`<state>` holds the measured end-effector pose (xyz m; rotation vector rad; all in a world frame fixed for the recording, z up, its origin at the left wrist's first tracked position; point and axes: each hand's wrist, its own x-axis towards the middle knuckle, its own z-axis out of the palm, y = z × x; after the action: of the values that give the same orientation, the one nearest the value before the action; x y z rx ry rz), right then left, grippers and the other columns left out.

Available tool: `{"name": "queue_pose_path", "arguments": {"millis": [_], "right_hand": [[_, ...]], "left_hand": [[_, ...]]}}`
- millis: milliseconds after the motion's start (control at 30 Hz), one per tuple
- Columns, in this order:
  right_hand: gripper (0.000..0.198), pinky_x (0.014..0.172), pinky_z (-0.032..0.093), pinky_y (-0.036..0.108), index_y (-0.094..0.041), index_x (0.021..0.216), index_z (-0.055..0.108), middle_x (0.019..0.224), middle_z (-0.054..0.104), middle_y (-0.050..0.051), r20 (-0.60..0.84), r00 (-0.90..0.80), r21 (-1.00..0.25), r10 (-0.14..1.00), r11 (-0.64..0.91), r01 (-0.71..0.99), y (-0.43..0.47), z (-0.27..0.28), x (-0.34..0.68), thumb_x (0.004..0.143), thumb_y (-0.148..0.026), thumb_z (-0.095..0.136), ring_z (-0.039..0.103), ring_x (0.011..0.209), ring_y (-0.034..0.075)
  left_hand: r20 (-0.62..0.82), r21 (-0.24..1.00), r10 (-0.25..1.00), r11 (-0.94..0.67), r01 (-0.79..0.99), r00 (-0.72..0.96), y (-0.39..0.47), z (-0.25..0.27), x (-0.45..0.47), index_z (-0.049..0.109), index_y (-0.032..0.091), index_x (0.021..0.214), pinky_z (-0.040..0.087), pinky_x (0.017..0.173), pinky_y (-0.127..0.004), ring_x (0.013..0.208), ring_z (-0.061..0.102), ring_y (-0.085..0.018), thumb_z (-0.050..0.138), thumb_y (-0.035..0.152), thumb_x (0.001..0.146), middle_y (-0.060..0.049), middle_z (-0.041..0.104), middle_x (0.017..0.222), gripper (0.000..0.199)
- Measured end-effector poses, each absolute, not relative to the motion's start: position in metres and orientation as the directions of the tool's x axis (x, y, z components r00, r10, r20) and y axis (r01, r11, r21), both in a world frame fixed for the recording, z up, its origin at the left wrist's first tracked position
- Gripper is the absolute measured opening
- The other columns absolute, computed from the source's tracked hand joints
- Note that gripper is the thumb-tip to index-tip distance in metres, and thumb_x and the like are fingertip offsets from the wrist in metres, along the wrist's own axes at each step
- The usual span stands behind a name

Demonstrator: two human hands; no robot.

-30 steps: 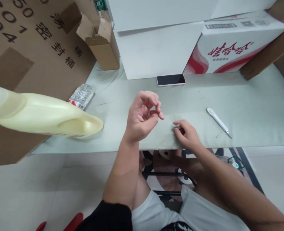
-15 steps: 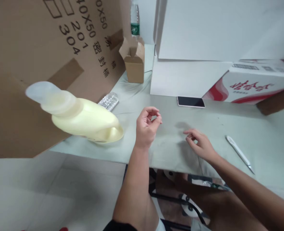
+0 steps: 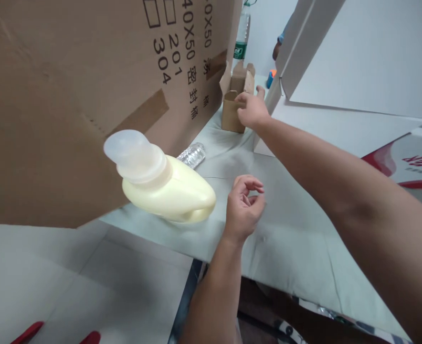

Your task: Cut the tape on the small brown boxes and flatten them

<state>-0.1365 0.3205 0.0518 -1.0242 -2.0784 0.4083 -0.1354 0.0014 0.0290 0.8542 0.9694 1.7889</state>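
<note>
My right hand (image 3: 253, 110) reaches over to a small open cardboard box (image 3: 233, 117). Its fingers are spread at the box's near right corner, and I cannot tell whether they touch it. Lower down, my left hand (image 3: 245, 208) hovers over the pale green tablecloth (image 3: 286, 229), fingers loosely curled with a gap to the thumb and nothing between them. Left of it stands a pale yellow plastic jug (image 3: 171, 188) with a translucent cap. Behind the jug a clear crinkled plastic bottle (image 3: 193, 155) lies on the cloth.
A large brown carton (image 3: 71, 119) with printed text rises on the left. White cardboard panels (image 3: 357, 57) and a white-and-red box (image 3: 411, 160) stand on the right. A water bottle (image 3: 242, 36) with a green label is behind the small box. Part of a person (image 3: 277, 50) shows at the back.
My right hand has moved forward and left from above the table to the small cardboard box. The view has turned left; the phone and white craft knife are out of sight.
</note>
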Motion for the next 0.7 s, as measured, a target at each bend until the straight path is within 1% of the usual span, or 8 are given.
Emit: {"name": "queue_pose_path", "arguments": {"millis": [67,133,233,367,500,567,600,700], "right_hand": [[0.028,0.116,0.04,0.054,-0.013,0.095,0.066,0.119,0.057,0.011,0.451,-0.41,-0.559,0.793,0.609,0.563,0.344,0.049,-0.14,0.094,-0.04,0.058,0.063,0.12,0.03],[0.029,0.113,0.043,0.058,-0.014,0.093,0.066,0.11,0.061,0.011,0.422,-0.439,-0.536,0.793,0.609,0.584,0.35,0.048,-0.138,0.095,-0.042,0.057,0.064,0.119,0.033],[0.021,0.11,0.044,0.062,-0.014,0.098,0.066,0.112,0.064,0.012,0.453,-0.435,-0.478,0.778,0.624,0.618,0.325,0.052,-0.129,0.091,-0.032,0.058,0.064,0.118,0.035],[0.026,0.108,0.049,0.054,-0.016,0.11,0.065,0.121,0.065,0.014,0.548,-0.444,-0.4,0.709,0.688,0.605,0.246,0.064,-0.099,0.086,-0.018,0.056,0.064,0.116,0.03],[0.026,0.091,0.059,0.043,-0.019,0.11,0.067,0.127,0.064,0.013,0.577,-0.443,-0.424,0.686,0.715,0.555,0.147,0.078,-0.041,0.086,-0.019,0.056,0.068,0.108,0.026],[0.023,0.078,0.061,0.038,-0.021,0.108,0.069,0.124,0.066,0.012,0.593,-0.39,-0.469,0.704,0.697,0.543,0.098,0.084,-0.003,0.088,-0.022,0.056,0.069,0.102,0.024],[0.021,0.076,0.061,0.036,-0.022,0.105,0.07,0.121,0.068,0.01,0.618,-0.348,-0.484,0.705,0.69,0.538,0.074,0.086,0.016,0.089,-0.022,0.056,0.069,0.102,0.023],[0.015,0.084,0.059,0.04,-0.023,0.093,0.073,0.109,0.072,0.008,0.702,-0.196,-0.511,0.685,0.676,0.531,0.009,0.081,0.072,0.09,-0.024,0.058,0.069,0.104,0.024]], "left_hand": [[0.143,0.875,0.926,-0.283,-0.392,-0.35,0.001,0.028,-0.136,0.058,0.019,0.082,0.046,0.057,-0.017,0.081,0.057,-0.01,0.063,0.01,0.066,-0.003,0.051,0.099,0.019],[0.151,0.872,0.923,-0.293,-0.392,-0.355,0.0,0.028,-0.137,0.058,0.02,0.083,0.047,0.057,-0.017,0.082,0.058,-0.011,0.064,0.011,0.067,-0.002,0.051,0.098,0.019],[0.178,0.864,0.919,-0.318,-0.392,-0.353,-0.002,0.029,-0.138,0.058,0.021,0.087,0.05,0.059,-0.018,0.085,0.059,-0.012,0.067,0.016,0.072,-0.002,0.052,0.096,0.019],[0.305,0.817,0.875,-0.442,-0.369,-0.375,-0.006,0.034,-0.138,0.057,0.021,0.089,0.053,0.068,-0.019,0.083,0.058,-0.009,0.068,0.011,0.075,-0.001,0.052,0.096,0.021],[0.46,0.74,0.796,-0.588,-0.326,-0.394,-0.016,0.047,-0.133,0.06,0.023,0.094,0.054,0.065,-0.017,0.084,0.057,-0.008,0.066,0.007,0.078,-0.001,0.049,0.105,0.024],[0.526,0.705,0.767,-0.634,-0.316,-0.367,-0.024,0.057,-0.127,0.062,0.025,0.098,0.055,0.065,-0.017,0.086,0.056,-0.009,0.064,0.006,0.081,-0.001,0.048,0.109,0.026],[0.555,0.689,0.755,-0.653,-0.316,-0.35,-0.028,0.063,-0.124,0.062,0.026,0.099,0.055,0.065,-0.017,0.087,0.056,-0.008,0.063,0.005,0.082,-0.001,0.047,0.11,0.027],[0.633,0.644,0.715,-0.699,-0.31,-0.296,-0.039,0.078,-0.112,0.061,0.026,0.102,0.056,0.065,-0.016,0.087,0.056,-0.008,0.063,0.005,0.084,-0.002,0.047,0.112,0.028]]}}
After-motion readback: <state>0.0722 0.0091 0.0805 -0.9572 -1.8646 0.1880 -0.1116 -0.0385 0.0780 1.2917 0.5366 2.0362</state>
